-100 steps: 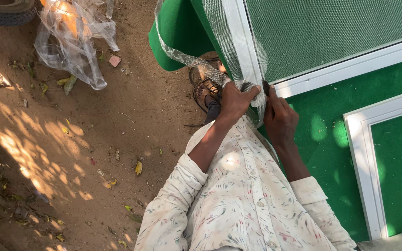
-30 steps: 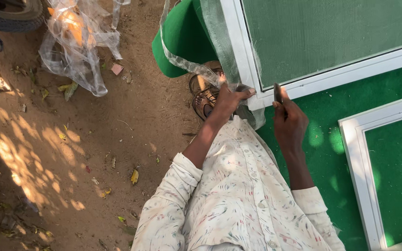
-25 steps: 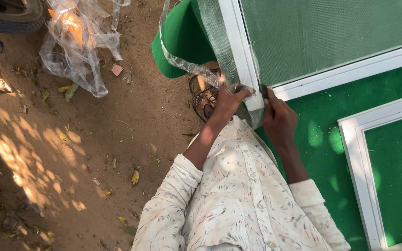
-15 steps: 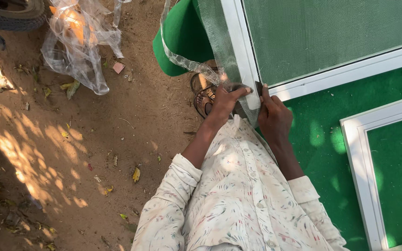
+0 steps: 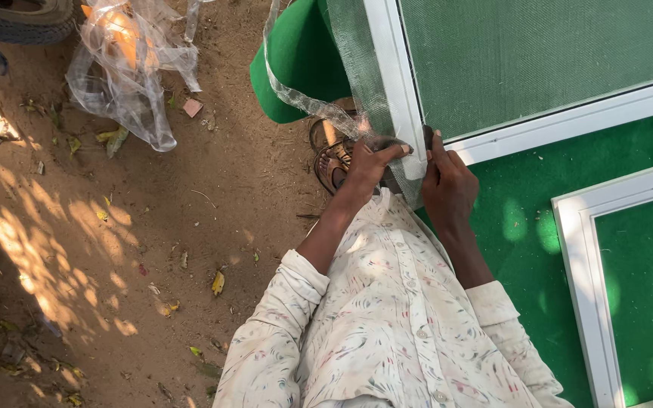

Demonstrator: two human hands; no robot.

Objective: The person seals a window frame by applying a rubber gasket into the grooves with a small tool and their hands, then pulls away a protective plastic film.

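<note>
At the centre of the frame both hands have closed in on the lower-left corner of the white screen frame (image 5: 396,91), which lies on a green mat (image 5: 523,227) filling the right side. A second ago the right hand (image 5: 447,181) was lifted a little off the corner with a thin dark tool showing upright above its fingers; now it has come back down, fingers curled and pressed against the frame's corner, the tool only just visible as a dark tip at the index finger, so it looks closed on it, though the grip itself is mostly hidden. The left hand (image 5: 368,162) has shifted slightly right and pinches the loose edge of grey mesh (image 5: 357,68) against the same corner, thumb and fingers clamped on it. A trimmed ribbon of mesh curls off toward the upper centre. The work has thus returned to the corner itself. A sandalled foot (image 5: 332,155) sits just left of the hands, crumpled mesh scraps (image 5: 126,68) lie upper left on the dirt, and a second white frame (image 5: 580,279) is lower right
</note>
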